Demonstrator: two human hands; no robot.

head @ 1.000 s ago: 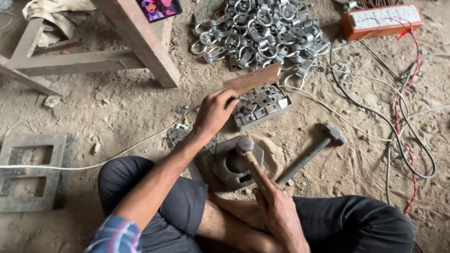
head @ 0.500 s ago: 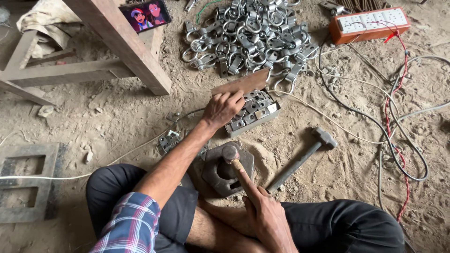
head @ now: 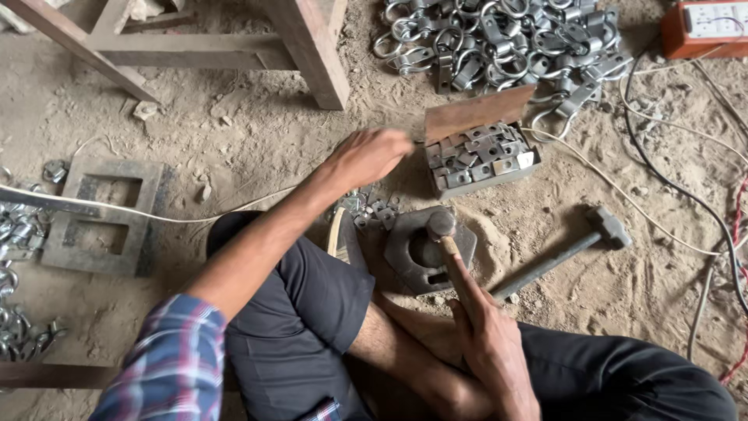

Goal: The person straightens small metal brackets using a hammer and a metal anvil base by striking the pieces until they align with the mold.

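Left hand (head: 366,156) withdrew from box (head: 479,160); right hand (head: 491,343) grips hammer (head: 448,242).

Background items: a pile of metal clamp rings (head: 499,39) lies at top centre. An orange socket box (head: 705,27) sits at top right, with cables (head: 701,203) trailing across the dirt floor (head: 234,140). A second hammer (head: 561,253) lies right of centre. A wooden frame (head: 304,47) stands upper left, a rectangular metal frame (head: 105,214) below it
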